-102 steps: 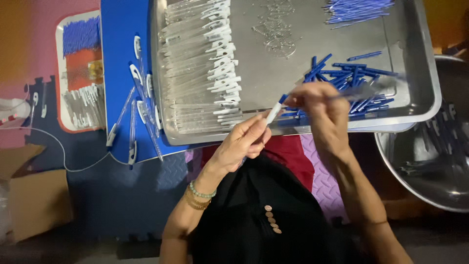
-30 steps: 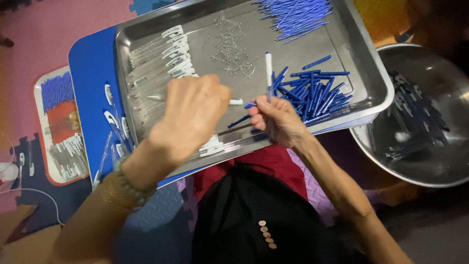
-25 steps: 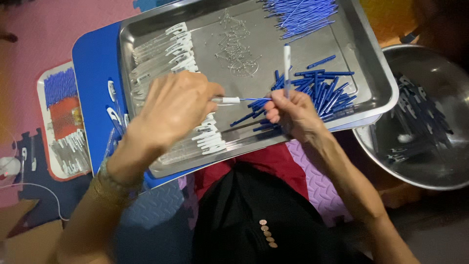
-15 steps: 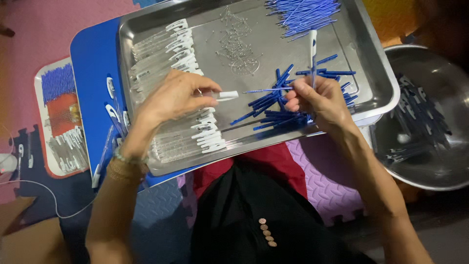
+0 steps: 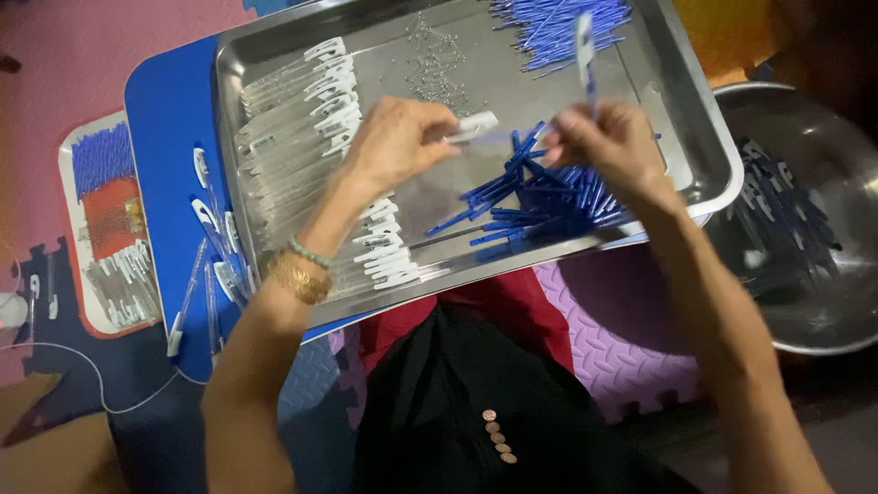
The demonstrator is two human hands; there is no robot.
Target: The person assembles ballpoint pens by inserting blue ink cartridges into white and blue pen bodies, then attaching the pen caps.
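Pens get put together: our left hand (image 5: pixel 398 142) pinches a clear pen barrel (image 5: pixel 471 126), our right hand (image 5: pixel 613 146) grips a blue refill (image 5: pixel 583 41). Next, we think, they must line up.

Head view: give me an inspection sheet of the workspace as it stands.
Surface: steel tray on a blue board.
Job's things: clear pen barrels, blue refills, small springs.
Clutter: loose pens on the board; side tray; round metal bowl.
Grippers: left hand holds a white-clipped barrel; right hand holds a pen upright.
Cables: white wire at left.
Surroundings: foam floor mats.
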